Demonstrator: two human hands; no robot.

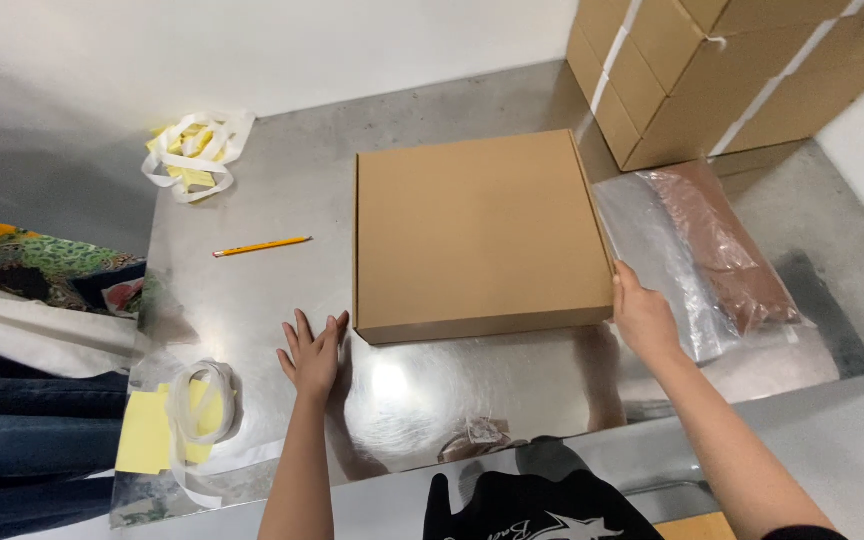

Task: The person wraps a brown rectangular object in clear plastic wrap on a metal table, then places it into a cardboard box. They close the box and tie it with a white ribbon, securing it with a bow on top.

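Note:
A flat, closed brown cardboard box (477,232) lies on a shiny metal table (272,290). My left hand (312,355) rests flat on the table, fingers spread, just beside the box's near left corner. My right hand (640,315) touches the box's near right corner, its fingers against the side edge. Neither hand grips anything.
A yellow pencil (262,245) lies left of the box. White straps on yellow paper (192,150) sit at the far left; a similar strap coil (202,400) lies near left. Clear plastic bags (702,250) lie right. Stacked cardboard cartons (722,70) stand far right. Folded clothes (32,300) are at left.

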